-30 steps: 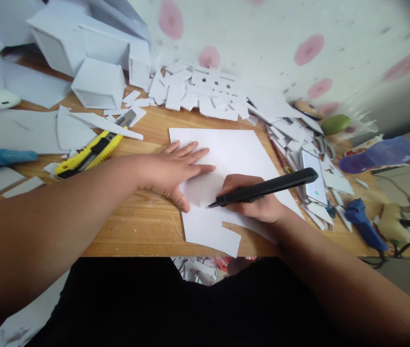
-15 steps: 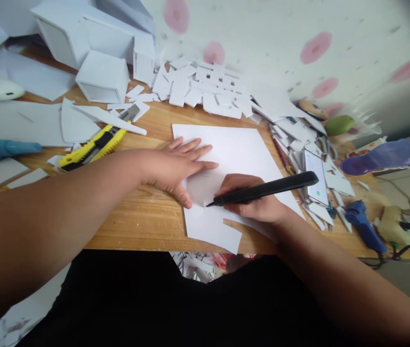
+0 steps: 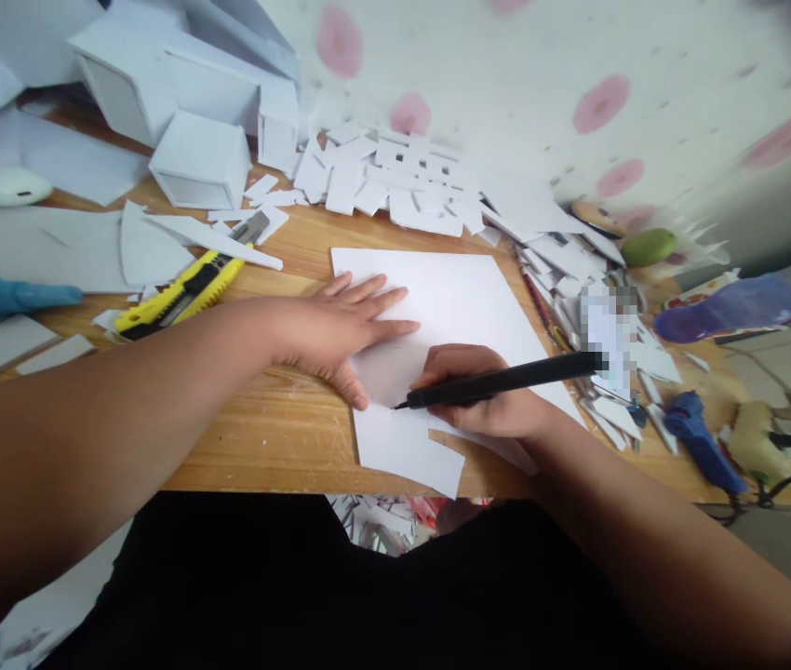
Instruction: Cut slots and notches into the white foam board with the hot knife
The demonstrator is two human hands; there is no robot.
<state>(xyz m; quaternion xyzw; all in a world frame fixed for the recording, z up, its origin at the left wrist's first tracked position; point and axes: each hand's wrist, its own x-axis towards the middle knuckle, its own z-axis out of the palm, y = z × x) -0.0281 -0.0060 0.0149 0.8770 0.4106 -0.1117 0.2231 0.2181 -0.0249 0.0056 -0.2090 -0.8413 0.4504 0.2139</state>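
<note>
the left hand (image 3: 341, 335) lies flat and spread wide on the white sheet (image 3: 455, 293) at the centre of the frame. the right hand (image 3: 489, 414), just right of centre, grips a black pen (image 3: 507, 378), its tip at the sheet. a yellow cutter (image 3: 224, 279) lies left of centre; white scraps (image 3: 350, 181) sit heaped at upper centre.

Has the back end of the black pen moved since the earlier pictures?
Yes. Against the wooden table, the black pen has swung: its back end sits slightly lower in view, towards the near edge.
</note>
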